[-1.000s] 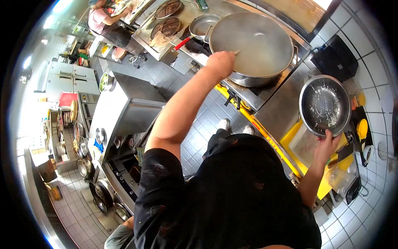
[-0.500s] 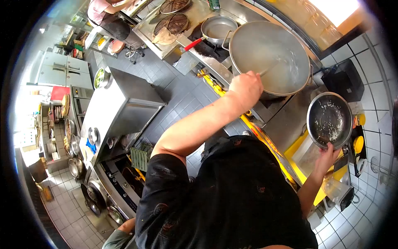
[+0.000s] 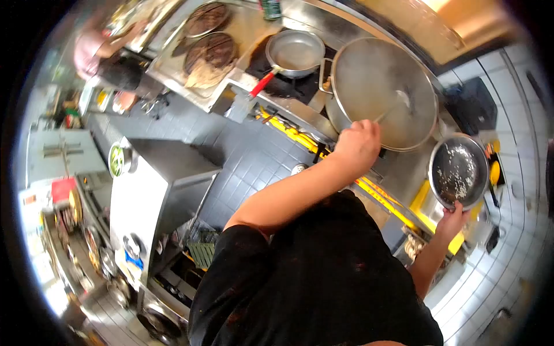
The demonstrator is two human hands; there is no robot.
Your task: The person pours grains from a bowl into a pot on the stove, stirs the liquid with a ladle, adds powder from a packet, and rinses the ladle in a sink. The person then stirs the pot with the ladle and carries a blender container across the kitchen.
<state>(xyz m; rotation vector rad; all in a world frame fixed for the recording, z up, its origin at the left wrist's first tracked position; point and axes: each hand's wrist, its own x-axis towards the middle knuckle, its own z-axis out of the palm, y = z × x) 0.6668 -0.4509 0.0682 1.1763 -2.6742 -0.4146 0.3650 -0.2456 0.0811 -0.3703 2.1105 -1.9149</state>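
A thin utensil handle (image 3: pixel 382 115) is gripped in the left hand (image 3: pixel 359 147), at the near rim of a large round grey metal pot (image 3: pixel 335 113). From the closed fist, the handle's long axis is directed forward and to the right, over the rim and into cloudy, steaming liquid. The utensil's far end is blurred by steam, and its shape cannot be told. The left fingers are curled tightly around the handle, with the knuckles turned up.

The left arm is reached forward and across the front of the body, its elbow bent and its forearm slanted toward the pot.

A round, shiny steel bowl (image 3: pixel 480 173) is held by the right hand (image 3: pixel 453 219) at its near edge, just to the right of the pot. The thumb is laid over the rim, while the other fingers are largely hidden behind the bowl, so their spread cannot be told. The bowl is tilted, with its inside turned toward the view, and small white grains (image 3: pixel 461 191) are scattered inside. The right arm is held out to the right side, its forearm angled forward. The pot is nearer to the left hand than to the right.

To the left of the pot, a shallow metal pan (image 3: pixel 297 73) is seated on the stove, its red handle (image 3: pixel 262 84) pointed back toward the body.
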